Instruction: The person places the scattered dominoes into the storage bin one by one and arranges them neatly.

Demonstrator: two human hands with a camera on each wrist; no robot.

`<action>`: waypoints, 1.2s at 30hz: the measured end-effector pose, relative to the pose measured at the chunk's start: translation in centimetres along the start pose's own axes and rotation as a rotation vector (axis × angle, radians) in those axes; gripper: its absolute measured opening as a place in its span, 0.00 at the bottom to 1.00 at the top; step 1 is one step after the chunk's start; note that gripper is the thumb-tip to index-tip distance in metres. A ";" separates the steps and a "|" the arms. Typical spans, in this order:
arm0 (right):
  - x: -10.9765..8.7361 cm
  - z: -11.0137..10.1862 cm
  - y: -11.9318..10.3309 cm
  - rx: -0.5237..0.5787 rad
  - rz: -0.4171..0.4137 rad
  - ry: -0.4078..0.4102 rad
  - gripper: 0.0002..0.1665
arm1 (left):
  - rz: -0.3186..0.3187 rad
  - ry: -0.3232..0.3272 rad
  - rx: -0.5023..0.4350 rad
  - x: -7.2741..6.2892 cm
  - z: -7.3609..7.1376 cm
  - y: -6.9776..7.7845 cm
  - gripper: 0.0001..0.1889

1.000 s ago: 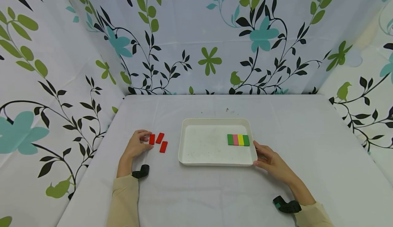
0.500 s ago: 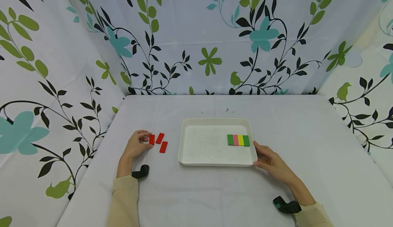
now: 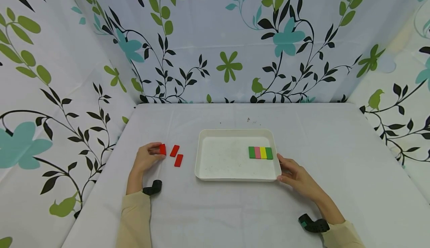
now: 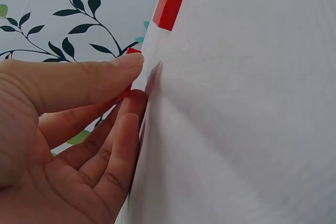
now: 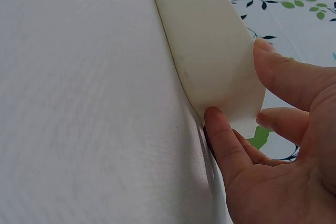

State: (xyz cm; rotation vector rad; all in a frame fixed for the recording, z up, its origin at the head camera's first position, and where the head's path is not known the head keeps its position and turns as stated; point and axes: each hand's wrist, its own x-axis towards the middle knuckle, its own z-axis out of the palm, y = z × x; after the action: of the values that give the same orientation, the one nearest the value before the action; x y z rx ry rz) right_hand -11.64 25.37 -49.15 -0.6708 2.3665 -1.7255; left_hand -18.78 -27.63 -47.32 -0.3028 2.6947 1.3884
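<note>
A small red rectangular block is pinched between the thumb and fingers of my left hand. In the left wrist view the thumb covers most of this red block. Two more red blocks lie flat just right of that hand, one farther red block and one nearer red block. My right hand holds the white tray at its right end, near the front corner. The right wrist view shows thumb and fingers against the tray's wall.
Inside the tray, toward its right side, a green block, a pink block, a yellow block and another green block stand side by side in a row. White cloth covers the table. Patterned curtains surround it.
The left hand has drawn its red block slightly left, away from the other two, and tipped it. The right hand and the tray stay where they were.
</note>
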 end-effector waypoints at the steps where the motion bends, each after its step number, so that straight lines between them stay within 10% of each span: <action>1: 0.0 0.0 0.0 0.000 0.001 0.000 0.44 | 0.002 0.003 -0.004 0.0 0.0 0.0 0.29; 18: 0.0 -0.1 0.0 0.009 0.010 0.004 0.44 | 0.034 0.019 -0.164 -0.4 -0.7 1.6 0.28; 36: 0.0 -0.1 0.2 0.016 0.006 0.001 0.44 | 0.164 -0.001 -0.258 -2.2 0.7 7.7 0.28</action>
State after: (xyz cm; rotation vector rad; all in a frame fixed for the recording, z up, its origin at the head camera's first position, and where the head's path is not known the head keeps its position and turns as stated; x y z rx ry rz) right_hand -11.72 25.53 -49.27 -0.6593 2.3499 -1.7412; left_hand -18.36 -22.42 -41.24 -0.0998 2.5896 1.7852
